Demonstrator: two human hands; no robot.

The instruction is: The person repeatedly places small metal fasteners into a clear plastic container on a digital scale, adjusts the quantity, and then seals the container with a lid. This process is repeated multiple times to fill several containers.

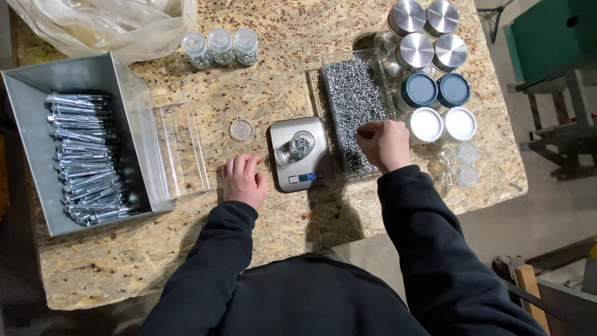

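Pinching: my right hand [385, 144] is curling shut, its fingertips [365, 132] pressed together over the clear tray of small screws [353, 102]. I am guessing it is nipping a screw or two, but they are too tiny for me to see.
Resting: my left hand [244, 180] is lying flat and loose on the worktop [280, 87], holding nothing.
Sitting on the scale: a little glass jar [301, 144] with some screws inside is standing upright on the small silver scale [300, 155].
Which way: the jar is lying to the left of my right hand, near it, with the tray's edge between them.
Nearer hand: my right hand is nearer the jar than my left hand, which is sitting on the other side of the scale.
Long way of the tray: it is running away from me, and my right hand is over the near end.
Waiting nearby: a small round lid [241, 129] is lying on the worktop just above my left hand.
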